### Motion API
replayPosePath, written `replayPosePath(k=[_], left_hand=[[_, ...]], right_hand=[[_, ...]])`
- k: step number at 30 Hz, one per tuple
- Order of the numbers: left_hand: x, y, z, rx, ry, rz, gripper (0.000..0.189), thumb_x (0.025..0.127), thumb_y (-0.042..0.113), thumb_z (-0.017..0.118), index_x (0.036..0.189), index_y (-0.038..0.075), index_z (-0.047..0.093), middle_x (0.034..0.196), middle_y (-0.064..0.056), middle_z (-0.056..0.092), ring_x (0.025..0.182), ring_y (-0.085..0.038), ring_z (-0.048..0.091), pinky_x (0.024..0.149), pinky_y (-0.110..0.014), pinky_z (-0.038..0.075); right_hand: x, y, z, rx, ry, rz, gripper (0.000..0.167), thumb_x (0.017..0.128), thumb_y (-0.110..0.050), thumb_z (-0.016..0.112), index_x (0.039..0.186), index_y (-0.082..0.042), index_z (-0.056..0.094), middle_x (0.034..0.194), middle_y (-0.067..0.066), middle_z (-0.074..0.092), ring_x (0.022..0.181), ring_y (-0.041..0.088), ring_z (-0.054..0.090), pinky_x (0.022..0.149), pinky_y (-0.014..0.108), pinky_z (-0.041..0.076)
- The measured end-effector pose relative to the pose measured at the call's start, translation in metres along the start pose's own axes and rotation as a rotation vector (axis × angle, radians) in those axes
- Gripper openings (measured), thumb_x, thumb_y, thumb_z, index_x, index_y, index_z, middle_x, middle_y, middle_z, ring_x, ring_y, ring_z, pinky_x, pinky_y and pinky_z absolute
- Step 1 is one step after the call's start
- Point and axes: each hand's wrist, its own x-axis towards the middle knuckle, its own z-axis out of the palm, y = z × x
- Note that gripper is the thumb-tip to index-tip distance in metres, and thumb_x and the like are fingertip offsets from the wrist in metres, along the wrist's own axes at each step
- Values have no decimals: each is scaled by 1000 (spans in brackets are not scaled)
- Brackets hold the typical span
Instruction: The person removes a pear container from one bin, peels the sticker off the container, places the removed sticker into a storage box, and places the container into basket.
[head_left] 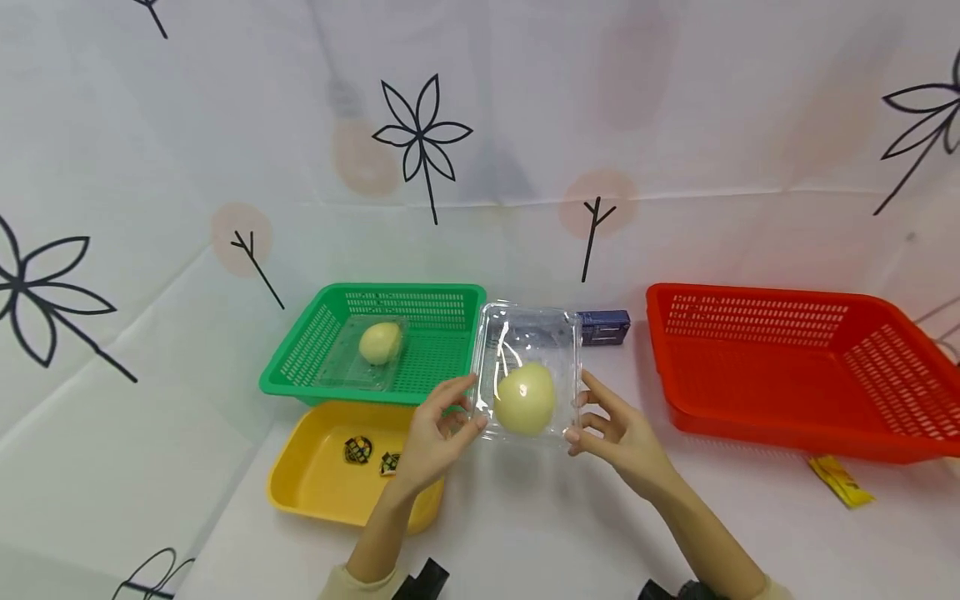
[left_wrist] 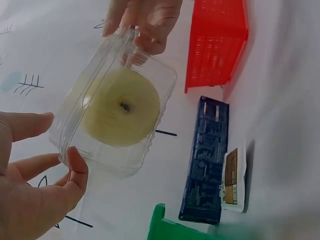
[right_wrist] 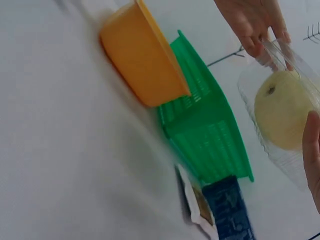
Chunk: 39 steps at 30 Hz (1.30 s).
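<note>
Both hands hold a clear plastic clamshell box (head_left: 528, 329) up in front of me, with a round pale yellow-green fruit (head_left: 525, 398) inside it. My left hand (head_left: 435, 433) grips the left edge between thumb and fingers. On the opposite edge, my right hand (head_left: 626, 437) pinches the plastic the same way. The left wrist view shows the box tilted, its lid lying over the base, and a dark spot at the end of the fruit (left_wrist: 122, 107). A second clear box with a similar fruit (head_left: 380, 343) sits in the green basket (head_left: 300, 379) behind my left hand.
A yellow bin (head_left: 322, 496) with small dark patterned items (head_left: 357, 450) stands below the green basket. Behind the held box lies a dark blue box (head_left: 606, 327), with a white-and-brown packet (left_wrist: 234, 177) beside it. At right are a red basket (head_left: 750, 367) and a yellow packet (head_left: 842, 482).
</note>
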Motion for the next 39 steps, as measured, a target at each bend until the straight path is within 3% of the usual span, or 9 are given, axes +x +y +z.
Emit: replayPosePath(k=[9,17,24,30,33,39], left_hand=[[12,3,-24,10,126,56,47,79,-17,57,125,-18,46,130,-32,44,93,-20,46,80,-15,45],[26,-2,-45,-27,285,26,43,80,-16,58,123,-17,49,115,-30,51,93,-16,48,81,-16,43],[40,-10,-69,39,380,-73,39,85,-7,59,123,-11,54,111,-26,54,90,-14,49,78,-15,43],[47,-22,-86,48,388,-183,43,90,0,57,132,-6,49,135,-20,47,99,-14,45,79,-15,42],[48,-30,-92,44,401,-255,43,92,3,55,134,-4,47,139,-18,45,102,-17,44,79,-16,41],[53,-47,-100,54,397,-392,42,95,7,52,136,-5,44,139,-20,43,115,-27,42,93,-31,40]], right_hand=[[38,2,21,-17,1,-15,80,81,10,64,147,4,19,113,19,37,86,14,60,75,28,55],[76,8,39,-52,31,-29,68,85,7,61,144,6,27,122,22,41,89,10,58,75,22,53],[107,19,56,-54,42,-24,61,86,7,59,141,9,31,130,27,41,88,8,60,76,22,53],[126,30,68,-115,45,18,60,87,4,60,141,6,35,133,25,42,93,16,60,80,26,53],[133,37,74,-132,42,55,60,88,2,60,142,4,34,135,24,42,99,25,62,82,27,52],[142,54,81,-131,60,143,58,89,2,58,141,6,33,136,24,42,94,26,66,82,30,52]])
